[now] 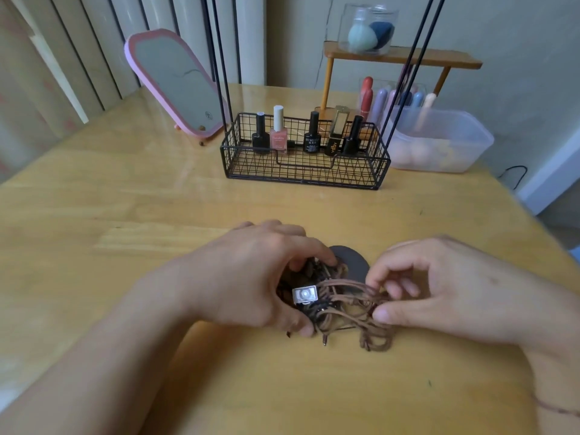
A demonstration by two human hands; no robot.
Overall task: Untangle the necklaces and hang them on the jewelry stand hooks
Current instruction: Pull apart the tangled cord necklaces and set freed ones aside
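While the left hand point(251, 274) clamps the tangled brown cord necklaces point(342, 304) on the wooden table point(125, 199), anchoring them, the right hand point(439, 287) pinches strands at 3 o'clock, apparently teasing them loose. The black wire jewelry stand point(306, 152) waits at 12 o'clock

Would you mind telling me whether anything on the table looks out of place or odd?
Only the brown cord necklaces: they lie knotted in one clump between the left hand and right hand.
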